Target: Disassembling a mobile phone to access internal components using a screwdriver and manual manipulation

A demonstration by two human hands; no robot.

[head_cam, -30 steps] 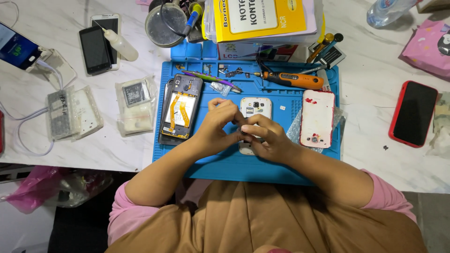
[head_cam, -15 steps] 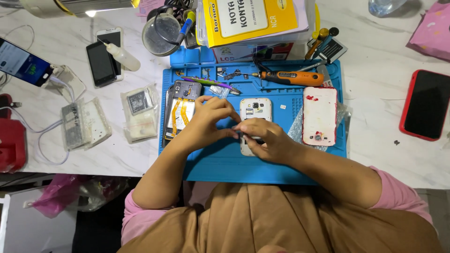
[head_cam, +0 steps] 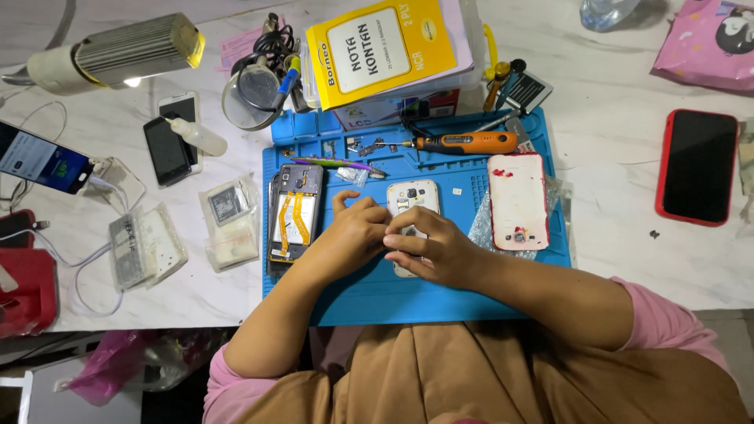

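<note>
The white phone (head_cam: pixel 411 206) you are working on lies face down near the middle of the blue work mat (head_cam: pixel 440 302), a rounded-corner slab with its camera end pointing away from you; its lower half is hidden under your hands. Your left hand (head_cam: pixel 355 235) is curled over the phone's left edge, fingertips pressed to it. Your right hand (head_cam: pixel 430 250) covers the lower part, fingers bent and pinching at the back of the phone. Both hands are closed on it, not spread.

The mat is a soft-looking, matte sheet with small moulded trays along its far edge. Just left of your left hand lies an opened phone (head_cam: pixel 294 213) with orange ribbon strips showing, nearly touching your wrist. To the right, a white back cover (head_cam: pixel 517 200) with red smears rests on crinkled clear plastic, close to your right forearm. Beyond the phone, an orange-handled screwdriver (head_cam: pixel 466 143) lies crosswise, and thin purple tweezers (head_cam: pixel 338 165) lie beside the trays. Bare mat shows on the near side, under your forearms.

Off the mat, on the pale marbled table (head_cam: pixel 620 157), a red-cased phone (head_cam: pixel 697 166) lies well apart to the right.
</note>
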